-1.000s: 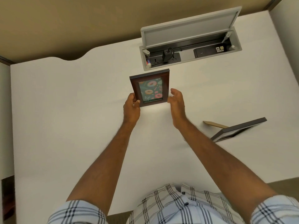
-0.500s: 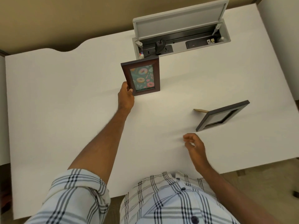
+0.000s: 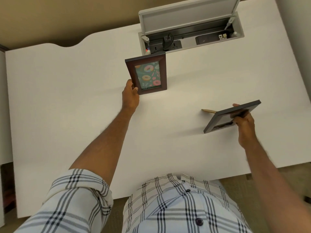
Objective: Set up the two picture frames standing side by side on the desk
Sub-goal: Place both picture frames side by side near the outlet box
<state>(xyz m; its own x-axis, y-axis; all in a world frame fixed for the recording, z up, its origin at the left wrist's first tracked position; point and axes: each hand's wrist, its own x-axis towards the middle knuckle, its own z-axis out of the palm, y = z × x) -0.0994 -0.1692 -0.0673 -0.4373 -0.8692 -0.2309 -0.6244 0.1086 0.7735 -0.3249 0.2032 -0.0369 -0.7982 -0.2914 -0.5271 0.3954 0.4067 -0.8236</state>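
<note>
The white tabletop (image 3: 67, 106) carries an open cable box (image 3: 190, 31) at its far edge; just before that box stands the brown frame (image 3: 148, 74) (doughnut print), the left hand (image 3: 130, 96) pinching its lower left corner; toward the right edge the black frame (image 3: 232, 116) leans tilted, the right hand (image 3: 244, 121) clamped on its side.

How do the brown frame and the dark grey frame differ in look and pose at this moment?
The brown frame shows a colourful doughnut print; the dark grey frame's picture is too dark to make out. The brown frame stands upright in portrait; the grey one leans back in landscape, its tan back stand showing behind. The left hand holds the brown frame's lower corner; the right hand grips the grey frame.

Both sit on the white desk.
</note>
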